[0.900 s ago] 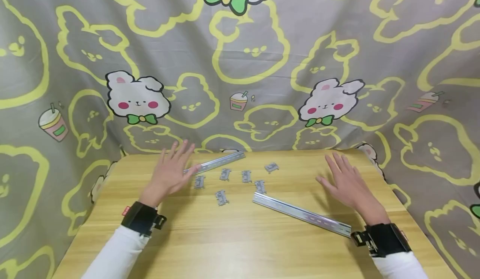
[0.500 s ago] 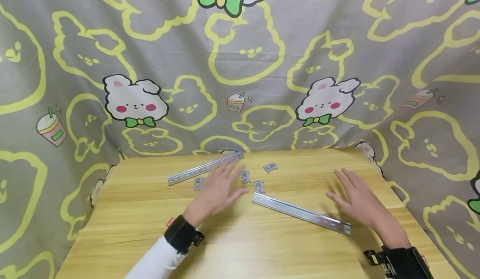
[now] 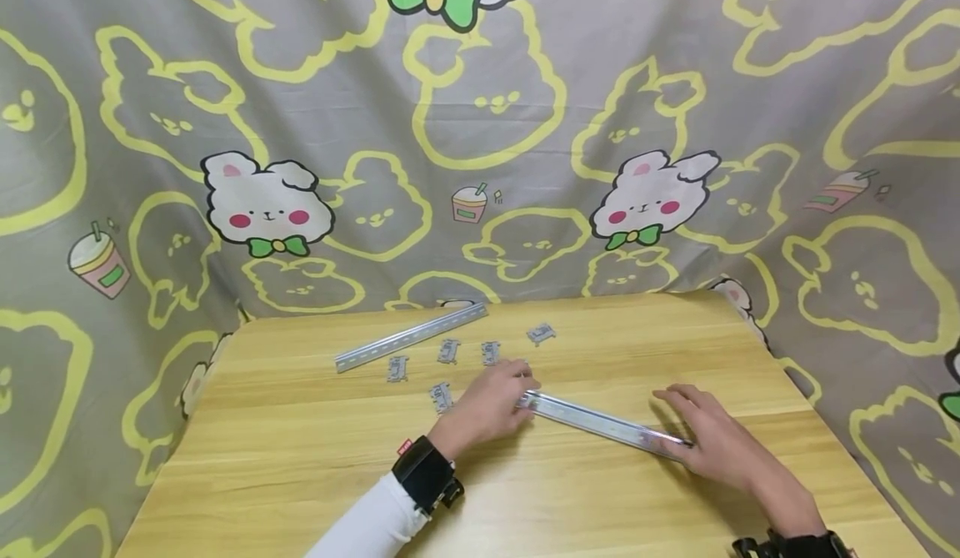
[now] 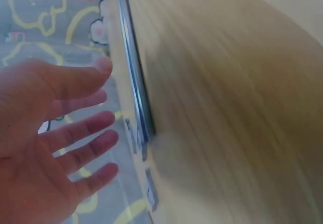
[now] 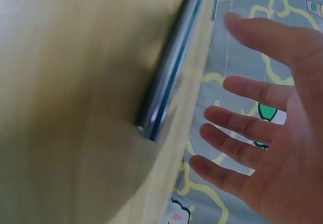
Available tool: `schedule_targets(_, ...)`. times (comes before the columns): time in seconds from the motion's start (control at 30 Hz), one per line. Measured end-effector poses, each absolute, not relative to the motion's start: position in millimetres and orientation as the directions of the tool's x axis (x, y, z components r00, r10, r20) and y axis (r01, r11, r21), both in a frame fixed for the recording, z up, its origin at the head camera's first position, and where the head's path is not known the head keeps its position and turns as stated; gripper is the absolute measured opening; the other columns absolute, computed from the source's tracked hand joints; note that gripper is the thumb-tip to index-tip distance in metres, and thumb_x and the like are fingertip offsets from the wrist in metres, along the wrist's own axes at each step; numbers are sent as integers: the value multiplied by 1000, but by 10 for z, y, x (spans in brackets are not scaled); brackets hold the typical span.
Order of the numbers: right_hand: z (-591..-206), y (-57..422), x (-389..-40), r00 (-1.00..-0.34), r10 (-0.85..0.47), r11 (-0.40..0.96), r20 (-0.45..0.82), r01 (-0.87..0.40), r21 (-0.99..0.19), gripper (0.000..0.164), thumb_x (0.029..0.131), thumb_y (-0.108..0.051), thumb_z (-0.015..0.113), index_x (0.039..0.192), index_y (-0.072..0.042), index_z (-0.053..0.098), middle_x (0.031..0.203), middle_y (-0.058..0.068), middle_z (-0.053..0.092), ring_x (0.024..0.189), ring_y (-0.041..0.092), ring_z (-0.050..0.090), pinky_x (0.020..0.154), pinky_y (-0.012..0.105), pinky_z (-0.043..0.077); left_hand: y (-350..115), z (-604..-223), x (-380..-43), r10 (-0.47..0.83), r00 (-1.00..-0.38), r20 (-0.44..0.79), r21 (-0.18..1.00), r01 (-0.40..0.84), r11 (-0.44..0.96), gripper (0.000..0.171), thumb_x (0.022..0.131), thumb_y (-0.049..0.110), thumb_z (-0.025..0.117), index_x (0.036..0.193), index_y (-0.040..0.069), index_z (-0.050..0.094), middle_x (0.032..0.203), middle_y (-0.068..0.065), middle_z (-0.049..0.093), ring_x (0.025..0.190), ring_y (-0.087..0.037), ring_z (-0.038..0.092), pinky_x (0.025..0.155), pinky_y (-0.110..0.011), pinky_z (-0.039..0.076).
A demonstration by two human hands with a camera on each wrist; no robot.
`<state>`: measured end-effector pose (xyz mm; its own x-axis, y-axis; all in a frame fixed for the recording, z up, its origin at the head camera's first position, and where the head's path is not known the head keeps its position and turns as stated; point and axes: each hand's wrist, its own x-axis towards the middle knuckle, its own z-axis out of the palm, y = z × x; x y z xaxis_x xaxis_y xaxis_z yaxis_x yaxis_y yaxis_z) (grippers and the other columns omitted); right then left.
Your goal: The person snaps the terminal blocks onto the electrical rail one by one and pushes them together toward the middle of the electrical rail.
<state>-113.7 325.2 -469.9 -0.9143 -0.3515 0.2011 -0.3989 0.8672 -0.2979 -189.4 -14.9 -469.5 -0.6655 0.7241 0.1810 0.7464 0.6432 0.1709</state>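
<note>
A slotted metal DIN rail [image 3: 592,423] lies slanted across the middle of the table. Over its left end is my left hand [image 3: 487,399], fingers slightly bent; the left wrist view shows the thumb and fingers [image 4: 98,138] spread and apart from the rail. My right hand [image 3: 723,441] hovers at the rail's other end, its thumb in front of that end. Relaxed, parted fingers [image 5: 237,120] show beside the rail in the right wrist view. Small grey pieces like terminal blocks, one of them a near piece [image 3: 442,396], lie by my left hand, which mostly covers another.
A second DIN rail [image 3: 411,338] lies at the back left of the wooden table [image 3: 300,458]. More grey blocks [image 3: 540,334] are spread between the rails. A patterned curtain [image 3: 510,124] hangs behind the table's back edge.
My left hand has moved right and down from the rear rail, past the grey blocks, to the front rail's left end. My right hand has come lower, to its right end.
</note>
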Motion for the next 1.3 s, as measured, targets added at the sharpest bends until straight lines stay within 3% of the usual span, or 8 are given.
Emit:
schedule_targets(0.17,-4765,3249,-1093,-903,-382,859,198,-425,-283,54,75,-26,82,120,-2,64,114,13,60,102,35,57,82,56,53,-44,-4735,-1912,731,-666,148,153,745,649,23,80,24,78,102,20,73,113,0,61,105,-18,55,89,-36,52)
schedule_targets(0.3,-4791,3243,-1067,-900,-397,853,179,-434,-290,49,71,-21,83,114,-5,65,107,7,59,96,28,58,78,49,56,-14,-4756,-1909,710,-696,109,161,717,678,20,80,23,78,100,22,73,113,1,60,104,-18,54,88,-40,51)
schedule_targets(0.57,-4831,3234,-1046,-881,-434,838,186,-471,-275,42,67,-12,81,105,-9,65,93,-2,55,80,13,52,66,36,54,11,-4814,-1896,709,-698,98,93,716,692,35,72,12,79,105,22,73,108,3,60,103,-18,53,86,-41,49)
schedule_targets(0.93,-4835,3204,-1083,-877,-468,829,111,-479,-291,36,69,-9,80,102,-8,66,89,-3,54,75,10,50,63,35,53,-46,-4816,-1851,734,-670,110,108,742,661,37,69,-2,72,100,20,72,100,0,59,95,-19,53,85,-35,51)
schedule_targets(1.3,-4751,3003,-1178,-867,-494,826,60,-490,-277,35,69,-14,78,102,-11,67,93,-4,57,80,11,54,68,36,55,-335,-4762,-1765,719,-682,135,202,729,654,33,75,3,74,105,15,72,104,-1,60,95,-17,54,85,-30,52)
